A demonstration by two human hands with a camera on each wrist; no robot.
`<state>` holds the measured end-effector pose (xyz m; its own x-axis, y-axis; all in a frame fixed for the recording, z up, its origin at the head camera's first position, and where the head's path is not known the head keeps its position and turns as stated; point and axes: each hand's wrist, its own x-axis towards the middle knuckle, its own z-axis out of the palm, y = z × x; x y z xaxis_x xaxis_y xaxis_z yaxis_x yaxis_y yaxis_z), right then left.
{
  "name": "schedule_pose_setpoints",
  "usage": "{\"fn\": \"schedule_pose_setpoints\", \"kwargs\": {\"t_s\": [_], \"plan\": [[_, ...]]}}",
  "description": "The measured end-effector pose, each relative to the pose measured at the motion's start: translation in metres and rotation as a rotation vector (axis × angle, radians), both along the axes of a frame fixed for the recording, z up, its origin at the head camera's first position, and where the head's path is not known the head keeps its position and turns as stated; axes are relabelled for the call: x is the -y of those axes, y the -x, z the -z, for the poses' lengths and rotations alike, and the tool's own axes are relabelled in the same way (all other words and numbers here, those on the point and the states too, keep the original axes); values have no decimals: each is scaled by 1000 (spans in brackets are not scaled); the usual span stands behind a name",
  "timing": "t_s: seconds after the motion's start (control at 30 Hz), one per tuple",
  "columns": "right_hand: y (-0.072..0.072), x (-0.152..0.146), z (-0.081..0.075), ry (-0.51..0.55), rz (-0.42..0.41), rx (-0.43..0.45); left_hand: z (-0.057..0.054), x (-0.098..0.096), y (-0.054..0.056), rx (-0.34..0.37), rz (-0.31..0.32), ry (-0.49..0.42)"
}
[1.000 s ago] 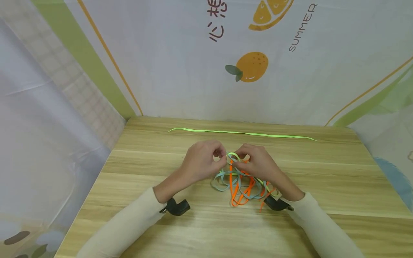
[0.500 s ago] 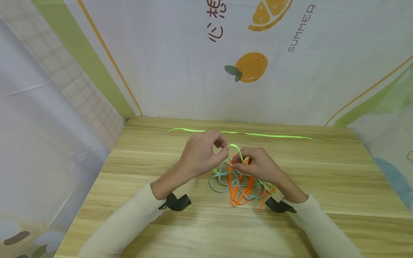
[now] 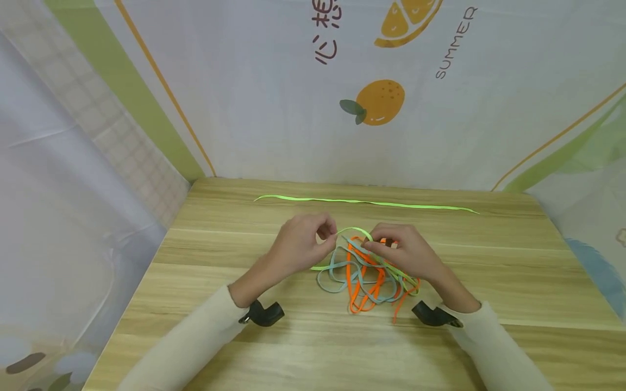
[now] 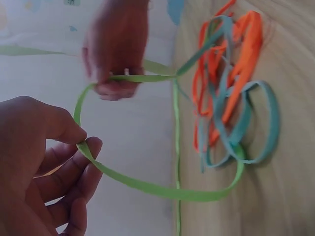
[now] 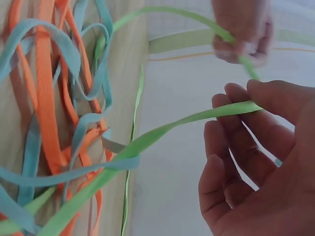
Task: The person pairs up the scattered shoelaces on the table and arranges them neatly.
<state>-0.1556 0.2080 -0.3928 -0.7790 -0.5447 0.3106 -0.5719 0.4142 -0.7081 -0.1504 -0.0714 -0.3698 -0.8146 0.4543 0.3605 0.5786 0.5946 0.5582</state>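
Observation:
Between thumb and fingertips, my left hand (image 3: 304,241) pinches a flat lime-green shoelace (image 4: 162,191). My right hand (image 3: 403,247) pinches the same lace a short way to the right, so a small arch stands between the two hands. From both hands the lace runs down into a loose tangle with an orange shoelace (image 3: 350,277) and a pale blue shoelace (image 3: 337,289) on the table. In the right wrist view a blue loop (image 5: 129,163) crosses the green lace near the tangle. The laces' crossings inside the pile are partly hidden.
A second lime-green shoelace (image 3: 342,201) lies stretched nearly straight along the back of the wooden table (image 3: 220,347). Behind it hangs a white printed cloth (image 3: 274,125). A black wrist camera (image 3: 264,314) sits on the left sleeve, with another (image 3: 435,315) on the right.
The green lace was lifted out of the tangle by the left hand, then lowered slightly. Now the right hand has moved right and pinches it too. More green lace shows left of the pile.

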Motion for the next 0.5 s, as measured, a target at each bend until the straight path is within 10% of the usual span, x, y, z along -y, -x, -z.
{"fn": "schedule_pose_setpoints", "kwargs": {"t_s": [0.5], "plan": [[-6,-26,-24,59,143,27,46,0,2,2,39,132]]}}
